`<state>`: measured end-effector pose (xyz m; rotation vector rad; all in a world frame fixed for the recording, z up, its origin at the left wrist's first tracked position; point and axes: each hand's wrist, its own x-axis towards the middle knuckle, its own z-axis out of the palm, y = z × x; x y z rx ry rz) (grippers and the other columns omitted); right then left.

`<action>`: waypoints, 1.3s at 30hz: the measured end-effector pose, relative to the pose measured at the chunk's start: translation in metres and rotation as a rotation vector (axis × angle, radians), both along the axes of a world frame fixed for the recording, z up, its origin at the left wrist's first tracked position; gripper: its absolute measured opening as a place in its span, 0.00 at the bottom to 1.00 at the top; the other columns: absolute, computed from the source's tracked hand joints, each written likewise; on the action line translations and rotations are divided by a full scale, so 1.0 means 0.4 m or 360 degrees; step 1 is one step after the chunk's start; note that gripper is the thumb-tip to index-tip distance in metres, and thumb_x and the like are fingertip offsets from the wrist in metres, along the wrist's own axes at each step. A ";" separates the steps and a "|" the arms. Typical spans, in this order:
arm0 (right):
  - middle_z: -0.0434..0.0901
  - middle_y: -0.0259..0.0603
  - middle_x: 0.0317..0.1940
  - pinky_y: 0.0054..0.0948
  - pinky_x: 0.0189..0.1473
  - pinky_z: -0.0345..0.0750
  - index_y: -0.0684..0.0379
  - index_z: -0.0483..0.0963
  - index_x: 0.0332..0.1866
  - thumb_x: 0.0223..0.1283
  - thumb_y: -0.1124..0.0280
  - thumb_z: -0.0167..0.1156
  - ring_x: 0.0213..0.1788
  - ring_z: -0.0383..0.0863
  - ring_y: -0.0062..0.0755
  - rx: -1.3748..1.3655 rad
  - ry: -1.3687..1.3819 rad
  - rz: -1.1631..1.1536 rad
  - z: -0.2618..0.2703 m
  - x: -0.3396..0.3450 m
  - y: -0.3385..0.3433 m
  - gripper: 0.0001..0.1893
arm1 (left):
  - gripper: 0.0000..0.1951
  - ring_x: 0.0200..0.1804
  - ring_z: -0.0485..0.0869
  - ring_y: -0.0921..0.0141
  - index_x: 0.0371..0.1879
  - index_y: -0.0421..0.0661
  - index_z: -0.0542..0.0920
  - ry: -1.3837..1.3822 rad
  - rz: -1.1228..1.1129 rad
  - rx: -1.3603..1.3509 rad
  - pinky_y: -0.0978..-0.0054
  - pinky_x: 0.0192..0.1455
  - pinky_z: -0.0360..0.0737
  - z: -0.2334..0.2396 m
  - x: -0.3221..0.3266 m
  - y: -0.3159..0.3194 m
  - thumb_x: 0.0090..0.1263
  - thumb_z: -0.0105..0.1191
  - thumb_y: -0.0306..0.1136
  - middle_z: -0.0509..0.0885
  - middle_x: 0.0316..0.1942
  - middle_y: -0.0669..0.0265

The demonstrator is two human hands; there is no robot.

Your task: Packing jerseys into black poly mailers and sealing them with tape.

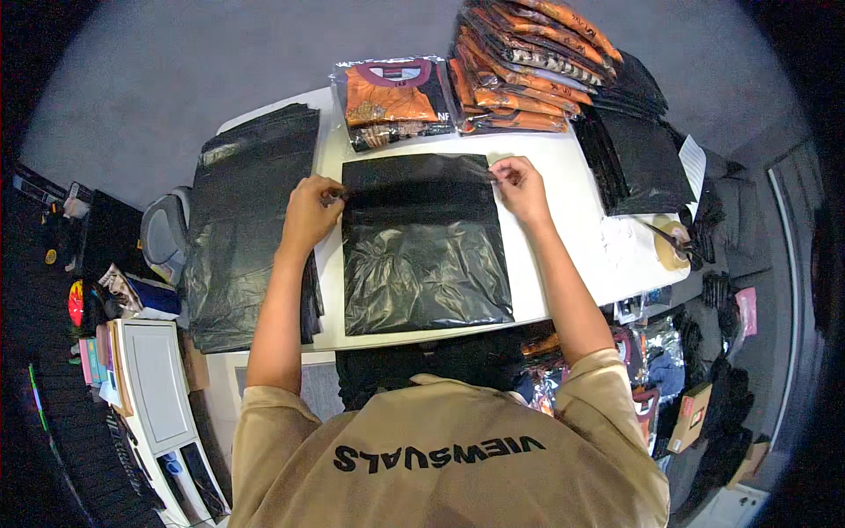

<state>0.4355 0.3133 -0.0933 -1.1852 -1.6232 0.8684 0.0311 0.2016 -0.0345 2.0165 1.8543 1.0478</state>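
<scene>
A black plastic mailing bag [426, 264] lies flat before me on the white table [561, 244], its upper band smooth and its lower part wrinkled and glossy. My left hand [313, 212] pinches the bag's left edge near the top. At the upper right corner, my right hand [520, 188] has thumb and fingers closed on the opposite edge. Whether anything is inside the bag cannot be seen. Left of it lies a tall stack of larger black plastic bags [247, 224], partly hidden by my left forearm.
Beyond the bag sits a clear-wrapped orange shirt [393, 99], beside a leaning pile of wrapped garments [528, 72]. More black packages [643, 158] stand at the right. Scissors [670, 239] lie by a tape roll [673, 254] near the table's right end. A grey chair [165, 228] is at left.
</scene>
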 end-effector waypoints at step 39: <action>0.83 0.47 0.46 0.38 0.52 0.83 0.58 0.89 0.49 0.66 0.70 0.73 0.46 0.85 0.43 0.0293 -0.0387 -0.0122 0.021 0.001 -0.055 0.09 | 0.09 0.41 0.87 0.64 0.45 0.44 0.94 0.0013 -0.0275 0.0011 0.68 0.45 0.84 -0.019 0.007 -0.048 0.67 0.68 0.23 0.89 0.43 0.62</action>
